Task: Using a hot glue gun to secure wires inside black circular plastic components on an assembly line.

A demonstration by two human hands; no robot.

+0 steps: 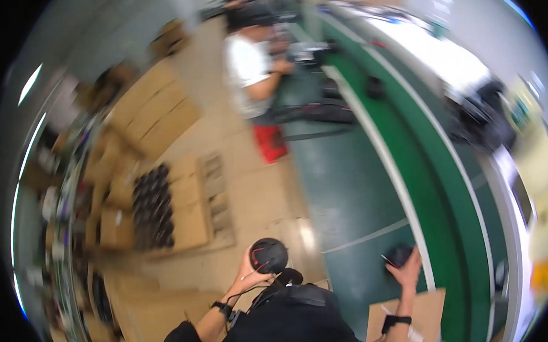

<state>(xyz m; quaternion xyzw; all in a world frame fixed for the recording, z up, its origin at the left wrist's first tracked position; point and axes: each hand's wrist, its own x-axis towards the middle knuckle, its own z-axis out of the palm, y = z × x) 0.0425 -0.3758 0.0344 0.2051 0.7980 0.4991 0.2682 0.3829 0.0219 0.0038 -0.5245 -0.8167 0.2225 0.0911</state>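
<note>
My left hand is closed around the side of a black round object with thin red marks, held in front of my body over the floor. Its exact kind is not clear. Out to the right, my right hand grips a similar dark rounded object with a red edge, at the green worktop beside the conveyor's pale rail. The fingers partly cover this second object. Below my right hand, a piece of cardboard lies by the bench edge.
An open carton holding several dark round objects sits on the left. A co-worker in a white top is at the bench ahead, near a red stool. The green conveyor belt runs along the right; stacked cartons stand far left.
</note>
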